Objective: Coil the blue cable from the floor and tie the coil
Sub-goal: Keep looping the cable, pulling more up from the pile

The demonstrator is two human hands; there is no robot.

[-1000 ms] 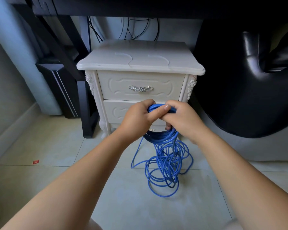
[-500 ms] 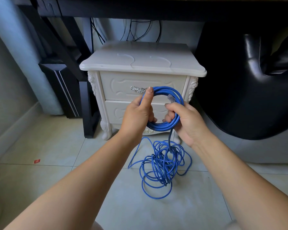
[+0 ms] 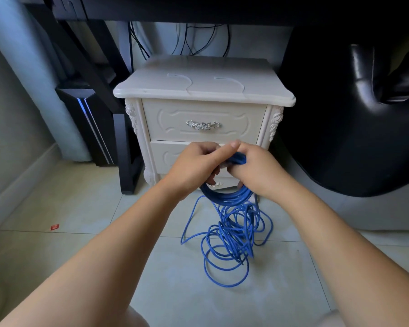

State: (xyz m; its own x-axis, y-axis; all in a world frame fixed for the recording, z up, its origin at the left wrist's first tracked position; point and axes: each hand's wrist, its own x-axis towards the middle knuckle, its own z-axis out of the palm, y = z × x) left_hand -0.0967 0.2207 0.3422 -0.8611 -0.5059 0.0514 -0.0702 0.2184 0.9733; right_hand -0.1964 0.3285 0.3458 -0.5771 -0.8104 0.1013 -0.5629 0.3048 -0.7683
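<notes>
Blue cable (image 3: pixel 225 197) hung as a coil below both hands, now brought together again: left hand (image 3: pixel 194 167) and right hand (image 3: pixel 257 172) both gripped its top. Another loop seemed added, but much cable lay tangled on the floor (image 3: pixel 85 208).

cable (image 3: pixel 234 230) on floor (image 3: pixel 80 244) — before nightstand (image 3: pixel 203 90)

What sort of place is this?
Most likely a home, perhaps a bedroom or study corner: a white carved nightstand stands on a tiled floor, with a computer tower beside it and black wires behind.
</notes>
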